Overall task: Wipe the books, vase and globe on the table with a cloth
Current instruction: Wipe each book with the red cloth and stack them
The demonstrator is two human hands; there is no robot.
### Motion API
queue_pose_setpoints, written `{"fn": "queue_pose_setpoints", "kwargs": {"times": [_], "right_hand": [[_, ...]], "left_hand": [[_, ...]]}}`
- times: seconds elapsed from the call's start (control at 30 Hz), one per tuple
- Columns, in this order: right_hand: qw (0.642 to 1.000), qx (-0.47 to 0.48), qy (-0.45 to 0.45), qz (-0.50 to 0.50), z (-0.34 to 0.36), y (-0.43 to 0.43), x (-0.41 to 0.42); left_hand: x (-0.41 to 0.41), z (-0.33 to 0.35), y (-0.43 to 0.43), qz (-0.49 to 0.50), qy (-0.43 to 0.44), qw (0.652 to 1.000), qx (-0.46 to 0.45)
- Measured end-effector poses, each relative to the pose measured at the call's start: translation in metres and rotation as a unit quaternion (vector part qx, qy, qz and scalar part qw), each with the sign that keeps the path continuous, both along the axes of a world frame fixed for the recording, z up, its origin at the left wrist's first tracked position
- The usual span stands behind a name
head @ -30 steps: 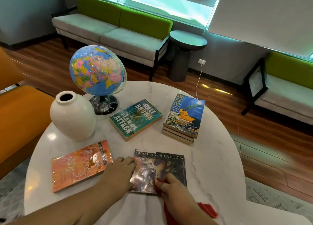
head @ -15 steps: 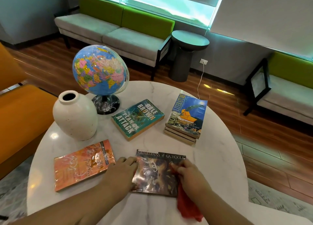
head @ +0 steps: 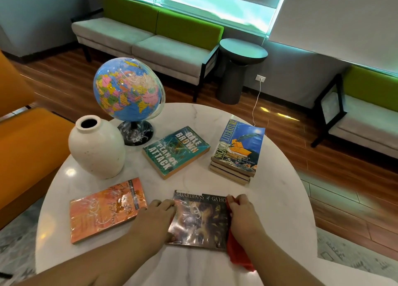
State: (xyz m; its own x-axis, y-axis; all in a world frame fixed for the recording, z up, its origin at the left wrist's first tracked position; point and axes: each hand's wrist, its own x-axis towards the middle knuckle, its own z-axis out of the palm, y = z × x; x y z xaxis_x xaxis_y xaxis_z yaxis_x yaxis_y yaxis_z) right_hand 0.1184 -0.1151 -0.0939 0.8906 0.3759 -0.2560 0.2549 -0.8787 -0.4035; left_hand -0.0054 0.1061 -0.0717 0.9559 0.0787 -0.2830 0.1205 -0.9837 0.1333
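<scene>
A dark "Guardians of Ga'Hoole" book (head: 199, 220) lies at the near edge of the round white marble table (head: 273, 199). My left hand (head: 154, 220) holds its left edge, fingers curled over it. My right hand (head: 243, 215) grips a red cloth (head: 237, 255) at the book's upper right corner. An orange book (head: 106, 209) lies to the left, a teal "Plan of Attack" book (head: 175, 151) in the middle, and a stack of books (head: 238, 150) at the right. The white vase (head: 97, 149) and the globe (head: 127, 90) stand at the back left.
An orange chair (head: 28, 154) flanks the table's left side. Beyond the table are a green-and-grey bench (head: 148, 38), a dark round side table (head: 239, 66) and a second bench (head: 366, 113) at the right. A white cable (head: 257, 100) hangs from a wall socket.
My right hand has swept the red cloth from the book's lower middle up and across to its upper right corner. My left hand stays on the book's left edge.
</scene>
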Motion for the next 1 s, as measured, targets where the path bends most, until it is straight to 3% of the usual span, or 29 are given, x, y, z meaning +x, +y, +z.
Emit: {"fn": "queue_pose_setpoints", "kwargs": {"times": [0.2,0.33,0.43,0.63,0.77,1.0], "right_hand": [[0.987,0.033,0.040,0.153,0.005,-0.013,-0.035],[0.991,0.122,0.052,0.004,0.005,-0.031,-0.027],[0.990,0.116,0.050,-0.066,0.007,-0.030,-0.023],[0.994,0.073,0.041,-0.069,0.008,-0.028,-0.020],[0.991,0.097,0.048,-0.081,0.015,-0.026,-0.022],[0.998,0.046,-0.045,0.002,0.013,-0.024,-0.038]], "left_hand": [[0.002,0.003,0.001,-0.014,0.002,1.000,0.012],[0.010,-0.003,0.015,-0.030,0.030,0.999,0.031],[0.017,-0.005,0.021,-0.064,0.060,0.995,0.040],[0.024,0.004,0.024,-0.078,0.072,0.994,0.033],[0.026,0.009,0.023,-0.073,0.078,0.994,0.007],[0.007,0.001,0.003,-0.025,0.043,0.998,0.048]]}}
